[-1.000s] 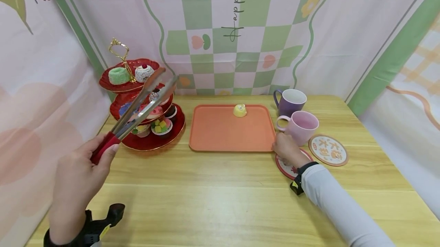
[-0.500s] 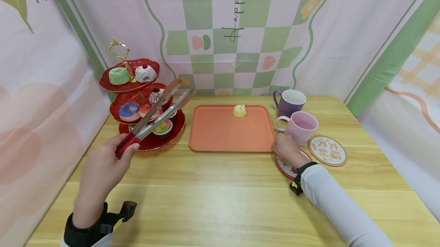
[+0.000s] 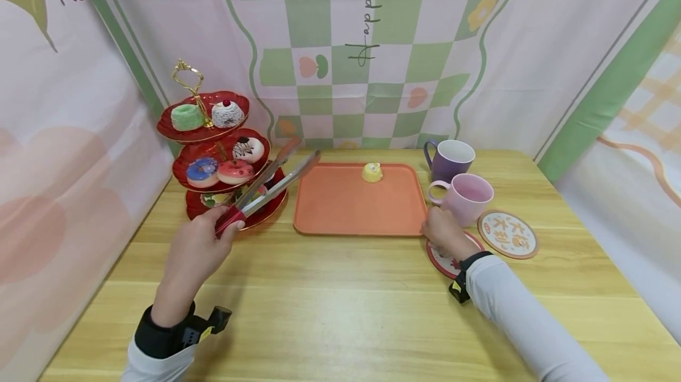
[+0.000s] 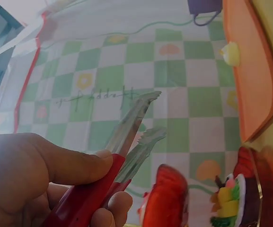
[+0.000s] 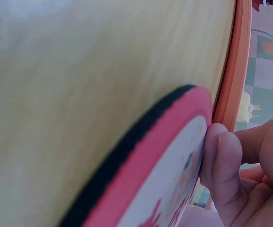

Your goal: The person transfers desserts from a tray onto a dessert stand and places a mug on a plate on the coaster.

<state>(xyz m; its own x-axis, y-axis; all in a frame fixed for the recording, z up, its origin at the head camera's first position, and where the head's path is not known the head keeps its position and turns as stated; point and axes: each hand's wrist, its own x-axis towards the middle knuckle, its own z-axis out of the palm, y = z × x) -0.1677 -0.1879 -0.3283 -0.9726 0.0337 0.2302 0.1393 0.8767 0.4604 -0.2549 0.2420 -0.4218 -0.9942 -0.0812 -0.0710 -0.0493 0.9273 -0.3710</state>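
My left hand (image 3: 194,249) grips the red handles of metal tongs (image 3: 279,185), held up in front of the tiered red stand (image 3: 183,158). In the left wrist view the tongs' scalloped tips (image 4: 150,135) stand apart with nothing between them. Their tips reach over the left edge of the orange tray (image 3: 356,210), where one small yellow cake (image 3: 372,172) sits near the back rim. My right hand (image 3: 446,231), fingers curled, pinches the tray's right edge close to the front corner. Right beside its fingers lies a red-rimmed coaster (image 5: 174,165), partly covered by the hand.
Donuts (image 3: 235,171) and other small cakes fill the stand's tiers. A pink mug (image 3: 469,197) and a purple mug (image 3: 452,163) stand right of the tray. An orange-lettered coaster (image 3: 508,234) lies beyond them. Patterned cloth (image 3: 351,27) hangs behind the wooden table (image 3: 340,311).
My left hand has moved right and slightly down with the tongs, from in front of the stand towards the tray. The right hand stays at the tray's edge.
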